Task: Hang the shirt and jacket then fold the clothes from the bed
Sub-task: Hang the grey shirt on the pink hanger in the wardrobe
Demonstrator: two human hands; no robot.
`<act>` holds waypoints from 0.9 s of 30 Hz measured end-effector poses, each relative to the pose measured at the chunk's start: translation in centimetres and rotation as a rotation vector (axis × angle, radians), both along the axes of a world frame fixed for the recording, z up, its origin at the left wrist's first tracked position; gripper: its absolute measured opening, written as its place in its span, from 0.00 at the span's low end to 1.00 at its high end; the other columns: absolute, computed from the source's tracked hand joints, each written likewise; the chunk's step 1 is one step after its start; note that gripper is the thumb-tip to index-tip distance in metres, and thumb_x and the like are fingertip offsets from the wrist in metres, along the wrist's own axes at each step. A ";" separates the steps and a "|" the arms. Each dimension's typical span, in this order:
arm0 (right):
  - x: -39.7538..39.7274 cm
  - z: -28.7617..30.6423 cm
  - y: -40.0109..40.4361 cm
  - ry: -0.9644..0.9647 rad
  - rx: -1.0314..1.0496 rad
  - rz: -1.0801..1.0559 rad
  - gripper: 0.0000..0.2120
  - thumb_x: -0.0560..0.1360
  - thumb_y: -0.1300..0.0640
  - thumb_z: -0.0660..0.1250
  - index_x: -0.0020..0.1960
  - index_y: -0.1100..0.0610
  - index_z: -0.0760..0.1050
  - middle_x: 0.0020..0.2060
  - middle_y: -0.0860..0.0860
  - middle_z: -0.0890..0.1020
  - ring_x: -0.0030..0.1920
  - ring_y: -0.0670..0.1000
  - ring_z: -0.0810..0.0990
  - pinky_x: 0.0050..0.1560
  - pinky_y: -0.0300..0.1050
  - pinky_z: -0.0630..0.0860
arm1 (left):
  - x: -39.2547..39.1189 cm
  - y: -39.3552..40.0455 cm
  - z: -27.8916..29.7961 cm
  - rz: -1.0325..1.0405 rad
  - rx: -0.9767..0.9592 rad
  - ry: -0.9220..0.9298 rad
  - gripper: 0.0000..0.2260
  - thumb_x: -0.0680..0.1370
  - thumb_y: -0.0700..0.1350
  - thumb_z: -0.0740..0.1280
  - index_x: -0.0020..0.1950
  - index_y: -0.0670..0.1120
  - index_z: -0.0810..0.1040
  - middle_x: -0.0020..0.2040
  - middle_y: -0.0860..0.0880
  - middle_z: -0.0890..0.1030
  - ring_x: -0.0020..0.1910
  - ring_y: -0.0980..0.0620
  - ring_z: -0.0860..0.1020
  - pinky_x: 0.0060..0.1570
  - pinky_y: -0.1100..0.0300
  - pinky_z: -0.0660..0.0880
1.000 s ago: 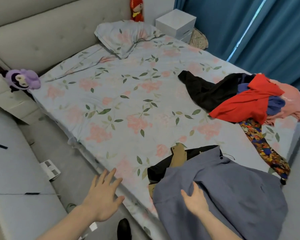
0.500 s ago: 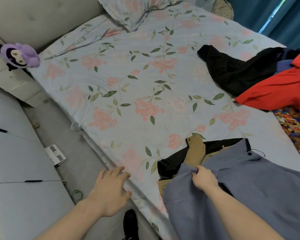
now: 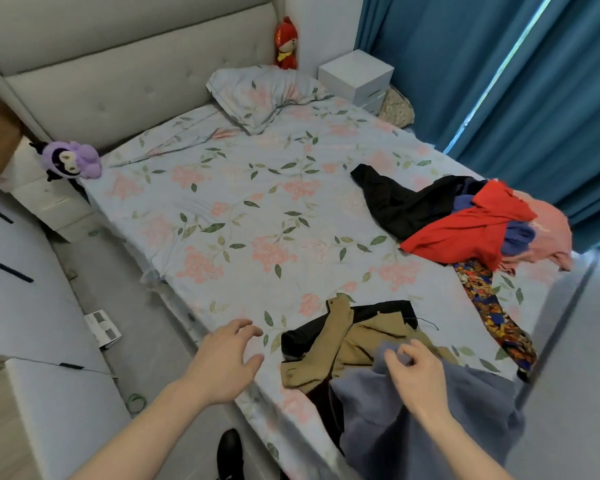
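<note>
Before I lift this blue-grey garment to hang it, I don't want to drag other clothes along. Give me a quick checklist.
1. Right hand pinches the blue-grey garment: ok.
2. Left hand free, fingers spread over the bed sheet: ok.
3. Garment clear of the tan jacket: not ok, it overlaps it.
4. Hanger in sight: not ok, none visible.
5. Pile of clothes lies apart: ok.
</note>
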State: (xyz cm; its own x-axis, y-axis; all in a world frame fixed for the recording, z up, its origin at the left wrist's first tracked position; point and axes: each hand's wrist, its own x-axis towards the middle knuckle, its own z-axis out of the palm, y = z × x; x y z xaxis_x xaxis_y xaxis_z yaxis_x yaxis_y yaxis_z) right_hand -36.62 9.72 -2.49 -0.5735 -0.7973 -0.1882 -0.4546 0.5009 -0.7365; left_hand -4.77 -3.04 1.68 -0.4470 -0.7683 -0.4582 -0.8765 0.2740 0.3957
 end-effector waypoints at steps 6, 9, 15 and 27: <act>-0.2 13.3 -2.7 0.014 -0.386 0.280 0.20 0.66 0.63 0.67 0.30 0.56 0.54 0.29 0.48 0.61 0.31 0.46 0.60 0.34 0.40 0.57 | -3.1 0.6 6.6 -0.024 -0.123 0.184 0.20 0.83 0.55 0.63 0.75 0.55 0.70 0.77 0.57 0.66 0.72 0.54 0.69 0.70 0.59 0.66; 2.0 19.7 -4.6 0.013 -0.525 0.482 0.17 0.64 0.59 0.65 0.30 0.58 0.55 0.31 0.51 0.60 0.33 0.46 0.59 0.36 0.42 0.55 | -3.5 0.0 9.8 -0.028 -0.180 0.257 0.21 0.83 0.55 0.63 0.76 0.57 0.68 0.76 0.61 0.65 0.60 0.58 0.73 0.62 0.62 0.67; 7.8 29.4 -7.9 0.043 -0.567 0.858 0.15 0.64 0.68 0.68 0.29 0.59 0.62 0.33 0.51 0.64 0.35 0.54 0.64 0.37 0.46 0.59 | 0.0 -2.3 15.0 0.056 -0.296 0.407 0.26 0.81 0.54 0.66 0.77 0.61 0.62 0.74 0.61 0.67 0.70 0.59 0.70 0.65 0.59 0.71; 23.3 35.2 -15.9 0.088 -0.509 1.193 0.16 0.62 0.71 0.67 0.30 0.58 0.60 0.35 0.54 0.66 0.34 0.45 0.63 0.36 0.37 0.60 | 16.6 -6.9 19.3 0.403 -0.421 0.651 0.09 0.83 0.45 0.66 0.57 0.57 0.83 0.52 0.62 0.85 0.55 0.62 0.81 0.57 0.62 0.75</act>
State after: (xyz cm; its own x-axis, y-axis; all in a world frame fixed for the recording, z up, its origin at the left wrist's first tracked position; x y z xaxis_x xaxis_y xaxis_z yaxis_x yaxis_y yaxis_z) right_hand -13.33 -6.14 32.69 0.5402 -0.7911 0.2868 -0.4790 -0.5693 -0.6681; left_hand 11.79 -9.95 20.99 -0.1790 -0.9722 0.1508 -0.5730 0.2276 0.7873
